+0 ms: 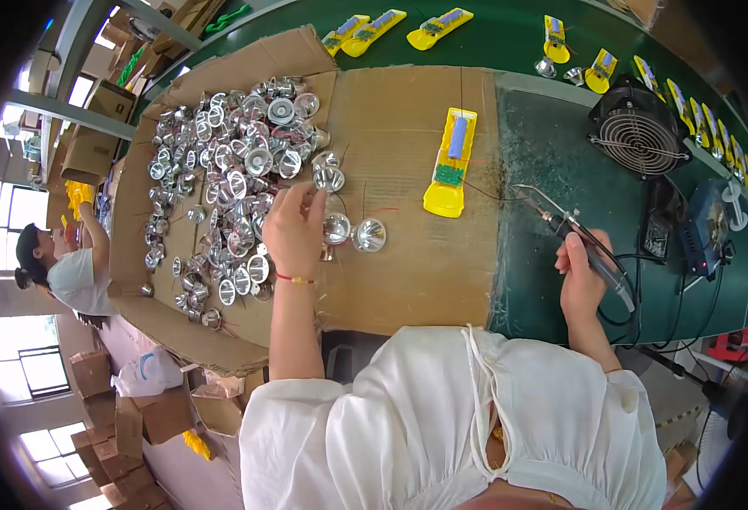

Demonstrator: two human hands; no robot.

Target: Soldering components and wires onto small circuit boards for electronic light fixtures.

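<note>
The green workbench (522, 302) stretched beneath and beyond both hands. Under and to the right of the left hand (293, 228) lay a flat cardboard sheet (391, 293); to that hand's left stood a shallow cardboard tray (251, 61), heaped with silver bowl-shaped reflectors (258, 161). Beyond and to the right of the right hand (582, 276) stood a black fan with a round wire grille (641, 140), and farther right a blue bench unit (702, 234).

Ahead of the two hands, between them, an open yellow housing (443, 201) lay on the sheet, a blue cylindrical cell (458, 138) at its far end and a green circuit board (448, 175) nearer. The right hand's fingers were wrapped around a soldering iron (601, 263), its tip angled away toward the housing and apart from it.

The left fingers were bent beside a loose reflector (329, 178); whether they pinched anything could not be told. Two more reflectors (369, 235) lay just right of that hand, above its red bracelet (294, 279).
</note>
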